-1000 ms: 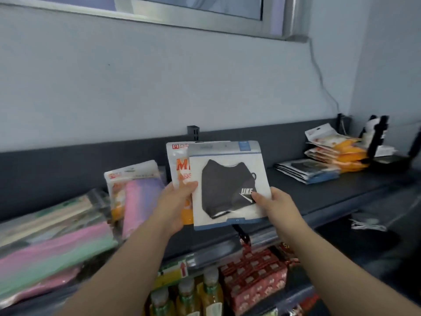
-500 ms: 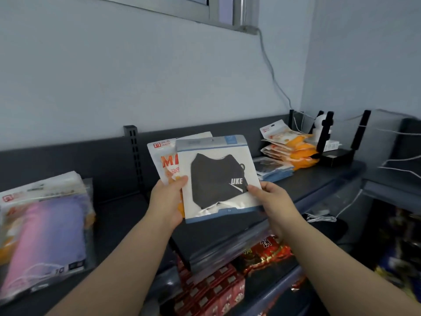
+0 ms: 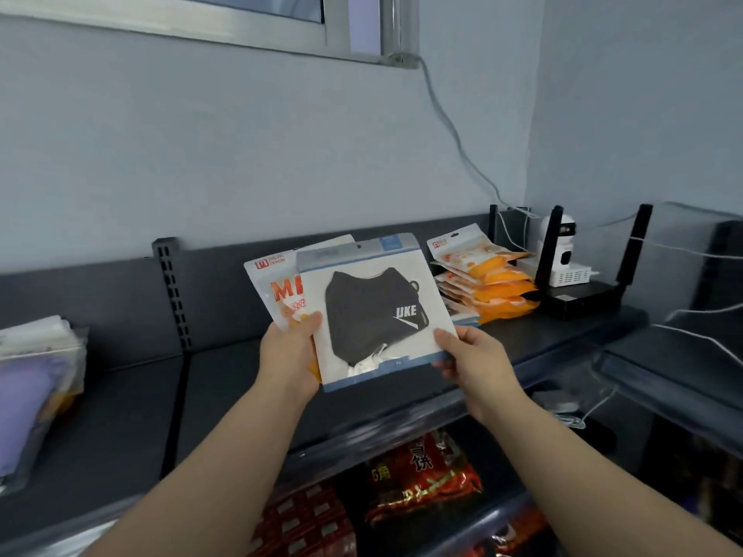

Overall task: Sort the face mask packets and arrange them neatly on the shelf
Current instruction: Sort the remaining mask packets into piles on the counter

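Note:
I hold two face mask packets upright above the dark shelf (image 3: 225, 379). In front is a white and blue packet with a black mask (image 3: 374, 311); behind it an orange and white packet (image 3: 277, 287) sticks out to the left. My left hand (image 3: 291, 355) grips the left edges of both. My right hand (image 3: 474, 363) pinches the black mask packet's lower right corner. On the shelf to the right lies a stack of orange packets (image 3: 490, 283). At the far left stands a pile of purple and pink packets (image 3: 32, 387).
A white camera (image 3: 563, 251) and a black router with antennas (image 3: 583, 295) sit at the shelf's right end, with cables running up the wall. Red snack bags (image 3: 422, 476) fill the lower shelf. A shelf upright (image 3: 171, 291) rises behind.
The view has swung right across the shelf, so the purple and pink pile slid to the left edge and the orange stack came nearer. Both hands keep the same grip on the packets.

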